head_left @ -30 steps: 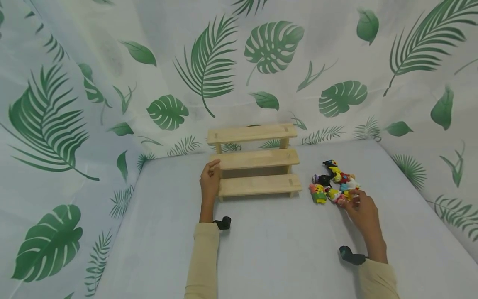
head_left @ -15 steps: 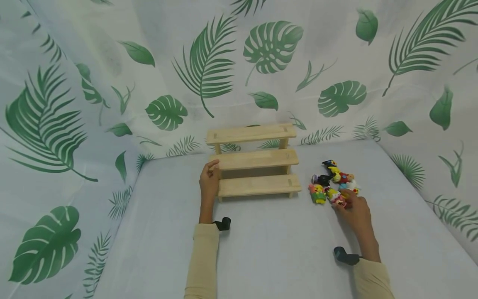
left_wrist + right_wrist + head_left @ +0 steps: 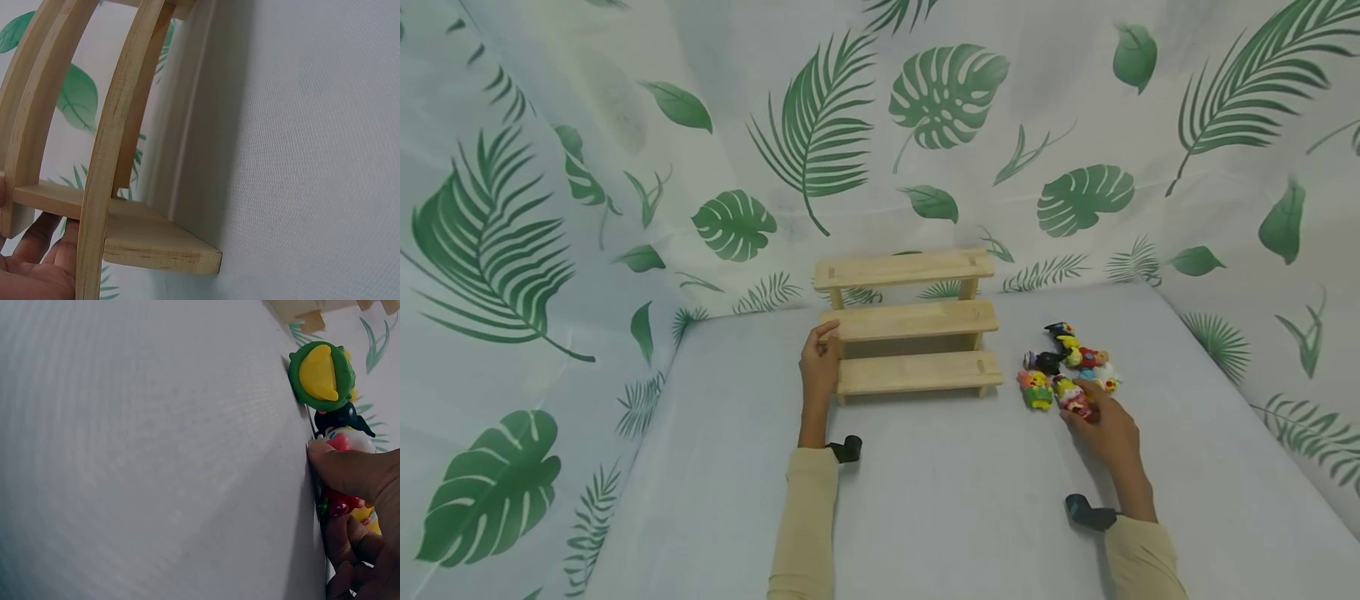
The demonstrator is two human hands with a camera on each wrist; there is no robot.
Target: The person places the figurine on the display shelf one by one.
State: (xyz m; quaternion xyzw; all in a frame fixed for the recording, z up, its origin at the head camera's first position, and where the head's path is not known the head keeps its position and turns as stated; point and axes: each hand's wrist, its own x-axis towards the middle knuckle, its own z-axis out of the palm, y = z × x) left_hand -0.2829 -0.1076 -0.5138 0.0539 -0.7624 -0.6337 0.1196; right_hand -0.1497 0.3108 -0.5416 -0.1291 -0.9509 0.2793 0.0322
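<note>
My left hand (image 3: 820,367) grips the left side of a three-tier wooden display shelf (image 3: 917,320). In the left wrist view, its fingers (image 3: 59,253) curl behind the shelf's side support. At the right, my right hand (image 3: 1108,429) pinches a small pink and red toy figurine (image 3: 1073,405) between thumb and fingers, low over the cloth. In the right wrist view that figurine is partly hidden by the thumb (image 3: 350,467). Left of it lies a green and yellow figurine (image 3: 1036,390). Behind are a black figurine (image 3: 1047,361) and a red and yellow figurine (image 3: 1084,355).
A dark-beaked figurine (image 3: 1060,330) lies at the far end of the cluster, and a white and blue figurine (image 3: 1105,377) is partly behind my right hand. White cloth (image 3: 955,483) covers the tabletop. Leaf-printed fabric (image 3: 850,150) rises behind and at both sides.
My right hand has shifted left from the right end of the cluster, and its fingers have closed on the pink and red figurine. The left hand and the shelf hold still.
</note>
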